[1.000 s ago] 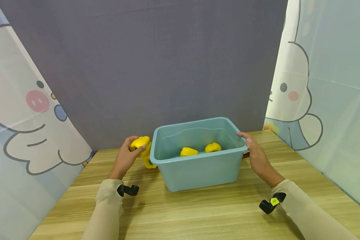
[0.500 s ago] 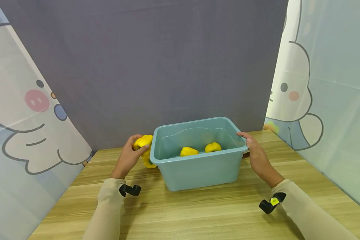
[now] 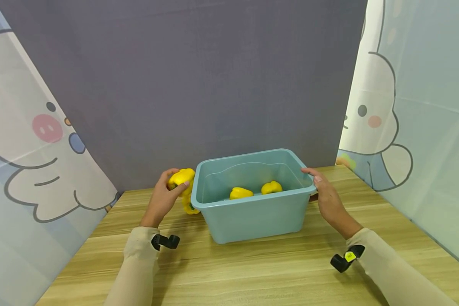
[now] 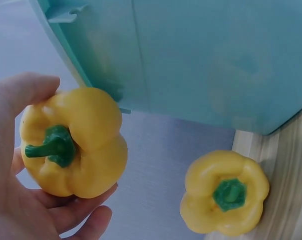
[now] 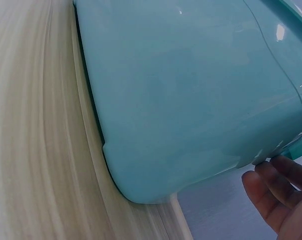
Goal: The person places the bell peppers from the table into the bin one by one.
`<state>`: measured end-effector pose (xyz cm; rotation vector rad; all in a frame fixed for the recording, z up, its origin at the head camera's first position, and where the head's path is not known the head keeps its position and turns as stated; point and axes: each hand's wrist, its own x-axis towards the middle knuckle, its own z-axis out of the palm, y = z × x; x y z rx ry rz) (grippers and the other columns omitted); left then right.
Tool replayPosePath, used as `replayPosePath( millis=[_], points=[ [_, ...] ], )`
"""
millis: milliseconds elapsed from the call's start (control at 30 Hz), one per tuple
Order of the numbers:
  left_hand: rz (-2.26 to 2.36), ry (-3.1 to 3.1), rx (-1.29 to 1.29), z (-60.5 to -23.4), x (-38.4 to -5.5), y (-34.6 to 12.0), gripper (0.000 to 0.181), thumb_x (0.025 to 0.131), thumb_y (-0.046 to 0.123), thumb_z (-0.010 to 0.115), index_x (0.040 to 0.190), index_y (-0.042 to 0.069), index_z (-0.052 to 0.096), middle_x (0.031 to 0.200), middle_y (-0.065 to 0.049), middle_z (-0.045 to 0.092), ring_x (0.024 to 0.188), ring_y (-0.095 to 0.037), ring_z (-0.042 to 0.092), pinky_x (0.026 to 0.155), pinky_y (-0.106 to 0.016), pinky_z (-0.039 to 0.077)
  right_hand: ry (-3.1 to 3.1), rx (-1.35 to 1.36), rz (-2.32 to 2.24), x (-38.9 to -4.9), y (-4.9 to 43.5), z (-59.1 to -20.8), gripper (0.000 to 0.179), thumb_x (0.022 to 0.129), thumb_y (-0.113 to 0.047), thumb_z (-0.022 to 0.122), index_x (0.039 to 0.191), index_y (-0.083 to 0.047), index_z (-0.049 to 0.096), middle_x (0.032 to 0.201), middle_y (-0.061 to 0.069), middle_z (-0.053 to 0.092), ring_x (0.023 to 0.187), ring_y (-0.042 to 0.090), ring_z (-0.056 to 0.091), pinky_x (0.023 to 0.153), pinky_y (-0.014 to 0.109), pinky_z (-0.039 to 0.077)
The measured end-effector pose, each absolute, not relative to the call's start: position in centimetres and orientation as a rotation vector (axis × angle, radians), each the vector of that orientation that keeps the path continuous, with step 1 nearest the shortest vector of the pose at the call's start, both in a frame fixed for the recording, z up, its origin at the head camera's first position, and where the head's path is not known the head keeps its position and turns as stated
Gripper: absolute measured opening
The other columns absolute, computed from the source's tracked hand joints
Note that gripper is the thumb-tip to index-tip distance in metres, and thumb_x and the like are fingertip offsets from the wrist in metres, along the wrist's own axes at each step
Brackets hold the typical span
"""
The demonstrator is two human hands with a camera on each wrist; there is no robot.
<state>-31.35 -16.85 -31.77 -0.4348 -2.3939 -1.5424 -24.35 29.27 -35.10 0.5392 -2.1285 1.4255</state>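
Observation:
A yellow bell pepper (image 4: 90,145) with a green stem is gripped by my left hand (image 3: 162,201), thumb on one side and fingers on the other. It hangs just left of the teal plastic bin (image 3: 256,216), near rim height. Below it, a second yellow pepper (image 4: 226,192) stands on the table beside the bin's left wall. My right hand (image 3: 329,203) holds the bin's right rim, its thumb over the edge and fingertips (image 5: 278,180) against the outer wall underneath. Inside the bin lie two yellow peppers, one left of centre (image 3: 241,193) and another to its right (image 3: 271,187).
The bin stands on a wood-grain table (image 3: 245,276). A dark grey cloth (image 3: 199,85) hangs behind the table's far edge. Pale printed curtains with cartoon animals flank it, one left (image 3: 30,140) and one right (image 3: 424,127).
My left hand has shifted slightly right with its pepper, closer to the bin, and the pepper has risen a little. My right hand and the bin have stayed in place.

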Motion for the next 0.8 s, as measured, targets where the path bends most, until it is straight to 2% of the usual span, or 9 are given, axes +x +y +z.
replayPosePath(
  millis=[367, 600, 800],
  points=[
    [-1.276, -2.354, -0.364, -30.7, -30.9, -15.8, 0.069, 0.091, 0.049, 0.072, 0.146, 0.021, 0.042, 0.128, -0.013, 0.055, 0.102, -0.03, 0.059, 0.082, -0.044, 0.051, -2.131, 0.524, 1.42, -24.4, 29.3, -35.0, 0.053, 0.112, -0.033, 0.017, 0.147, -0.003, 0.044, 0.146, 0.019, 0.042, 0.097, 0.01, 0.055, 0.066, 0.033, 0.054],
    [-1.092, -2.264, -0.37, -29.6, -30.5, -15.5, 0.063, 0.09, 0.038, 0.075, 0.143, 0.016, 0.048, 0.13, -0.013, 0.058, 0.1, -0.031, 0.059, 0.079, -0.045, 0.053, -2.134, 0.512, 1.442, -24.5, 28.9, -35.0, 0.055, 0.112, -0.034, 0.017, 0.145, -0.001, 0.044, 0.147, 0.018, 0.04, 0.096, 0.011, 0.054, 0.067, 0.033, 0.054],
    [-1.075, -2.274, -0.388, -28.9, -30.4, -15.1, 0.065, 0.091, 0.041, 0.074, 0.144, 0.016, 0.047, 0.13, -0.014, 0.057, 0.101, -0.031, 0.059, 0.081, -0.047, 0.053, -2.138, 0.519, 1.435, -24.6, 29.1, -35.2, 0.055, 0.112, -0.035, 0.016, 0.145, -0.001, 0.044, 0.142, 0.019, 0.044, 0.094, 0.012, 0.055, 0.067, 0.034, 0.054]
  ],
)
